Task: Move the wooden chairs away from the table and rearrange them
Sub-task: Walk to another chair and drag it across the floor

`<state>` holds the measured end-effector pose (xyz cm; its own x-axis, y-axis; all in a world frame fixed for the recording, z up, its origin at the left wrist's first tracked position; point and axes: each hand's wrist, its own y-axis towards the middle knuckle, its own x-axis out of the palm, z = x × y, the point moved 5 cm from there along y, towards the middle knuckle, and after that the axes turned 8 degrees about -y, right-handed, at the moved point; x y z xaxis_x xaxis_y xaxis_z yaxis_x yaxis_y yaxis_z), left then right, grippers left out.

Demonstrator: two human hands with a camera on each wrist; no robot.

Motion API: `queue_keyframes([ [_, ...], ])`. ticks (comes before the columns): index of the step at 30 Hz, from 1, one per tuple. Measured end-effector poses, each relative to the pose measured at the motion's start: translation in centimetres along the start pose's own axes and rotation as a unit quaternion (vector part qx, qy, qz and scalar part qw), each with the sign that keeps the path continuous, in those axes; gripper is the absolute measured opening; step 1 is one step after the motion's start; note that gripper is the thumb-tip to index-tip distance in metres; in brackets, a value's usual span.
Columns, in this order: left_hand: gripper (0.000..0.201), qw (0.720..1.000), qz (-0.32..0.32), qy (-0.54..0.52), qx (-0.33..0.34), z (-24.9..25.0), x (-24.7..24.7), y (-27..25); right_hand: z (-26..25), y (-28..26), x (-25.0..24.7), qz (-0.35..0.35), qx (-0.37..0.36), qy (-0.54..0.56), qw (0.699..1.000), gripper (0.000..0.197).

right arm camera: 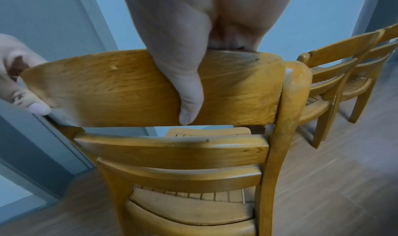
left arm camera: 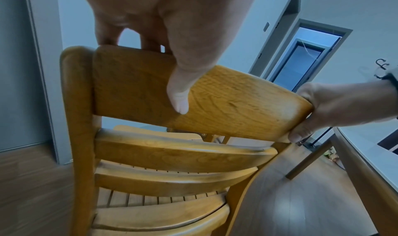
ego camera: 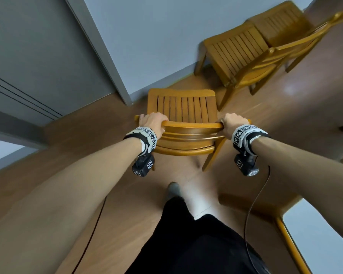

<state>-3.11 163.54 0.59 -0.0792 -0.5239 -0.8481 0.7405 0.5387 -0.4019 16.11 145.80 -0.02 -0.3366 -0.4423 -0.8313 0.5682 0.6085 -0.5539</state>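
Note:
A wooden chair (ego camera: pixel 183 109) with a slatted seat stands right in front of me, its seat facing the wall. My left hand (ego camera: pixel 151 120) grips the left end of its top back rail (left arm camera: pixel 215 103), thumb on the near face. My right hand (ego camera: pixel 233 121) grips the right end of the same rail (right arm camera: pixel 133 88), thumb down the near face. Two more wooden chairs (ego camera: pixel 246 52) stand side by side against the wall at the upper right, also visible as two chairs (right arm camera: pixel 336 79) in the right wrist view.
A grey sliding door (ego camera: pixel 38 62) and pale wall (ego camera: pixel 147 36) lie ahead. The white-topped table (ego camera: pixel 313 234) with a wooden edge is at my lower right. My own leg and foot (ego camera: pixel 173 189) stand just behind the chair on the wood floor.

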Motion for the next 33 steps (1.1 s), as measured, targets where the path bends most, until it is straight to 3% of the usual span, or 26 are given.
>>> queue_keyframes([
  [10,0.022,0.999,0.027,-0.018,-0.019,3.0,-4.3,11.6,4.2,12.6,-7.6,0.043,-0.023,-0.018,0.999,0.026],
  [16,0.024,0.997,0.026,-0.017,-0.065,6.3,-2.9,17.1,8.0,19.9,-9.5,0.043,-0.065,-0.040,0.996,0.011],
  [21,0.038,0.993,0.014,-0.028,-0.112,9.2,-0.8,21.3,11.2,25.0,-10.2,0.037,-0.127,-0.048,0.990,0.015],
  [26,0.045,0.989,0.010,-0.037,-0.141,10.8,1.2,24.4,13.4,28.0,-10.3,0.076,-0.172,-0.052,0.981,0.020],
  [33,0.052,0.986,0.004,-0.060,-0.157,13.3,3.1,25.9,16.0,29.4,-10.6,0.097,-0.212,-0.093,0.968,0.013],
])
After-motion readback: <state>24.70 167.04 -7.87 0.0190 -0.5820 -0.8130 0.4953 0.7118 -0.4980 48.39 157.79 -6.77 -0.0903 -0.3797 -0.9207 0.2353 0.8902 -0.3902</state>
